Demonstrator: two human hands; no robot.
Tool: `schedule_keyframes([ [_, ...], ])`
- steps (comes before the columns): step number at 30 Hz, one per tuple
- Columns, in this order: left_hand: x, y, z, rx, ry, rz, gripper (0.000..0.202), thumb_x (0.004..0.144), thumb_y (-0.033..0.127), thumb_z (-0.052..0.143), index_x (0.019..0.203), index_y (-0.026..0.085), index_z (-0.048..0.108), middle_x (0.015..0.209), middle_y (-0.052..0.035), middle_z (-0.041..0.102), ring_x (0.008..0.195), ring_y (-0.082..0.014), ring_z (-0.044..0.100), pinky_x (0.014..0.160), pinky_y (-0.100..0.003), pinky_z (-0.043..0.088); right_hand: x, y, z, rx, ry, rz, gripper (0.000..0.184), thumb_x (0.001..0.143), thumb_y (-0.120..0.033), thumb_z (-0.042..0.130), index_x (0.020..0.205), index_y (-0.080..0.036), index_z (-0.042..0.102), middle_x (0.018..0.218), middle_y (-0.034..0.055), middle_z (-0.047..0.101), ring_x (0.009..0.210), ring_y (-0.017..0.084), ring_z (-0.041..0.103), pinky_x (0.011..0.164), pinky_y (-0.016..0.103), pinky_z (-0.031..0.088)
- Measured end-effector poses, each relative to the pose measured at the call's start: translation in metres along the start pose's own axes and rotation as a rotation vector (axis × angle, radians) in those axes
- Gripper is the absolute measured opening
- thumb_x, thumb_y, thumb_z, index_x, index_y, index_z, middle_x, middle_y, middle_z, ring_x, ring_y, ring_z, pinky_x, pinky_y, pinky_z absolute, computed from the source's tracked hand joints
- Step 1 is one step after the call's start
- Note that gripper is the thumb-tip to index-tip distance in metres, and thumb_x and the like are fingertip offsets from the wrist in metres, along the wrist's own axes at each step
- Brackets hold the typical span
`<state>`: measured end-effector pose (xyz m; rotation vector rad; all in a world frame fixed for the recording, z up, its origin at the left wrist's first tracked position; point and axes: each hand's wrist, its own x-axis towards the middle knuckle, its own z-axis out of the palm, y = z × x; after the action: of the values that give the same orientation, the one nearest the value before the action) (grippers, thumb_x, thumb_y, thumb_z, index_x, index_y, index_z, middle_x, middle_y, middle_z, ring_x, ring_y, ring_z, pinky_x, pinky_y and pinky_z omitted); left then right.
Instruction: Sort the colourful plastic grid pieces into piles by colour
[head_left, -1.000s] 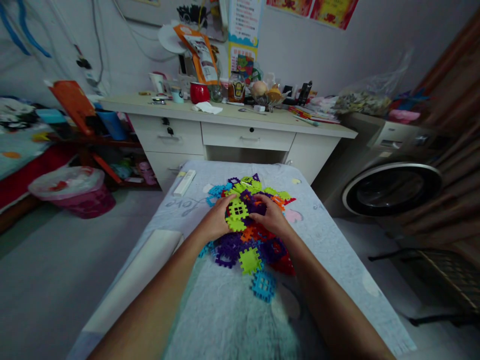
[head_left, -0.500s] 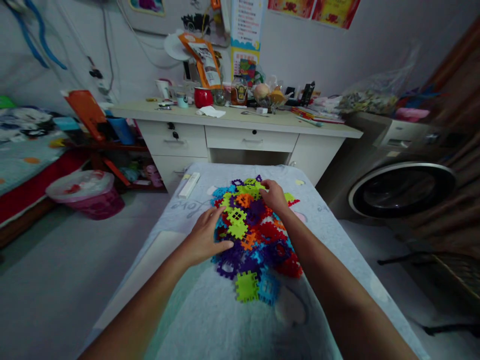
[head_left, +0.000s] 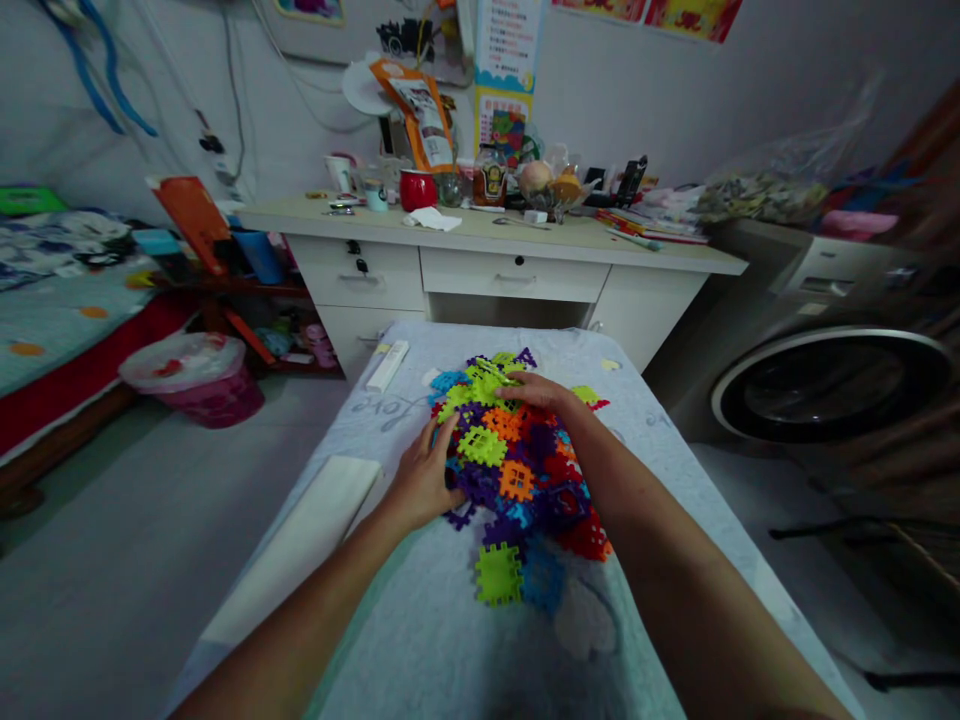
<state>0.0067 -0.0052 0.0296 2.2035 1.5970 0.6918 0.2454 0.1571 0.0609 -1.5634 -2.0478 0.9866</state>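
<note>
The left hand (head_left: 421, 482) is at the left edge of the pile of plastic pieces (head_left: 517, 480) on the cloth-covered desk (head_left: 405, 625), its fingers apart. The right hand (head_left: 541, 391) is at the farther lime-green pieces (head_left: 486, 384); whether its fingers grip one, it cannot be told.
</note>
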Motion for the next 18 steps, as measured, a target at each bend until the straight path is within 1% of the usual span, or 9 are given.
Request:
schedule_keyframes([
  [2,0.008,-0.004,0.002,-0.019,0.021,-0.001,0.111,0.056,0.022,0.076,0.151,0.021,0.017,0.150,-0.0185,0.032,0.137,-0.0362,0.037,0.110,-0.050,0.036,-0.008,0.001,0.003,0.057,0.032,-0.069,0.066,0.056,-0.055,0.084,0.113,-0.024,0.070,0.125,0.0072,0.066,0.122,0.034,0.057,0.108,0.053,0.040],
  [4,0.015,-0.008,0.004,-0.046,0.048,-0.012,0.109,0.057,0.020,0.075,0.150,0.023,0.019,0.149,-0.0173,0.034,0.137,-0.0362,0.038,0.109,-0.052,0.037,-0.016,0.003,0.006,0.097,0.060,-0.116,0.063,0.054,-0.050,0.086,0.109,-0.024,0.071,0.120,0.0064,0.068,0.118,0.034,0.059,0.106,0.056,0.040],
  [6,0.021,-0.011,0.005,-0.100,0.094,-0.011,0.105,0.059,0.020,0.073,0.150,0.025,0.021,0.150,-0.0155,0.035,0.138,-0.0343,0.037,0.110,-0.050,0.037,-0.025,0.006,0.008,0.129,0.086,-0.147,0.060,0.054,-0.044,0.087,0.108,-0.024,0.071,0.118,0.0061,0.069,0.117,0.033,0.060,0.106,0.055,0.041],
  [9,0.031,-0.011,0.005,-0.209,0.161,-0.001,0.096,0.065,0.025,0.072,0.148,0.022,0.024,0.149,-0.0150,0.039,0.138,-0.0302,0.039,0.113,-0.046,0.034,-0.037,0.008,0.008,0.160,0.135,-0.183,0.059,0.054,-0.035,0.087,0.109,-0.022,0.070,0.116,0.0065,0.068,0.117,0.030,0.059,0.107,0.052,0.041],
  [11,0.038,-0.007,0.002,-0.281,0.171,0.001,0.091,0.067,0.028,0.072,0.146,0.020,0.027,0.148,-0.0149,0.042,0.136,-0.0285,0.042,0.113,-0.045,0.033,-0.045,0.008,0.007,0.189,0.152,-0.199,0.059,0.057,-0.031,0.085,0.113,-0.020,0.068,0.118,0.0065,0.067,0.116,0.028,0.059,0.107,0.050,0.041],
  [13,0.047,-0.003,-0.001,-0.344,0.160,-0.025,0.093,0.065,0.026,0.075,0.146,0.020,0.029,0.146,-0.0143,0.046,0.133,-0.0278,0.046,0.112,-0.044,0.035,-0.054,0.004,0.006,0.227,0.139,-0.215,0.060,0.061,-0.029,0.081,0.118,-0.019,0.065,0.116,0.0053,0.067,0.111,0.026,0.061,0.104,0.046,0.044],
  [15,0.058,-0.001,-0.003,-0.392,0.147,-0.054,0.093,0.062,0.019,0.074,0.144,0.020,0.032,0.141,-0.0123,0.051,0.129,-0.0273,0.050,0.110,-0.043,0.038,-0.065,-0.002,0.005,0.248,0.108,-0.243,0.057,0.066,-0.028,0.076,0.121,-0.019,0.064,0.112,0.0032,0.068,0.104,0.023,0.063,0.100,0.043,0.047],
  [18,0.074,0.001,-0.004,-0.422,0.116,-0.049,0.084,0.060,0.010,0.068,0.138,0.022,0.041,0.130,-0.0069,0.061,0.120,-0.0255,0.057,0.105,-0.043,0.043,-0.084,-0.012,0.004,0.211,0.036,-0.318,0.044,0.073,-0.026,0.068,0.116,-0.019,0.065,0.105,0.0007,0.068,0.098,0.020,0.064,0.096,0.039,0.048],
])
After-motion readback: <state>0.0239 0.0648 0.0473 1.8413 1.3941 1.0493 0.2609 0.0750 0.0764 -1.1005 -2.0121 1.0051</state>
